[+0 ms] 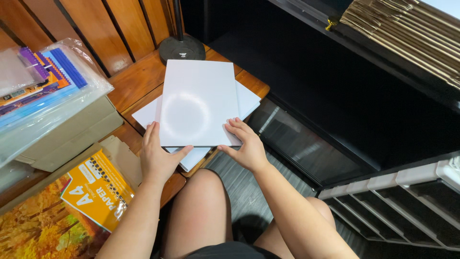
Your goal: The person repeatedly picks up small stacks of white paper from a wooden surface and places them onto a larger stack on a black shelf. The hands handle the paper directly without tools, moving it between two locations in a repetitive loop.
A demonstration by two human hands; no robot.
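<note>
White sheets (199, 98): glossy stack at the wooden tabletop (139, 79) edge.
Left hand (158, 156): pinching the stack's near-left edge.
Right hand (244, 144): fingers pressing the near-right corner.
Risk: slick sheets may slide off the overhanging lower pile (249, 100).

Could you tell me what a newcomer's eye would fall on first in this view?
First, the glossy white sheets at centre, held at their near edge by the left hand and right hand over a wooden table. Next, the orange paper pack at lower left, and the black round stand base behind the sheets.
</note>
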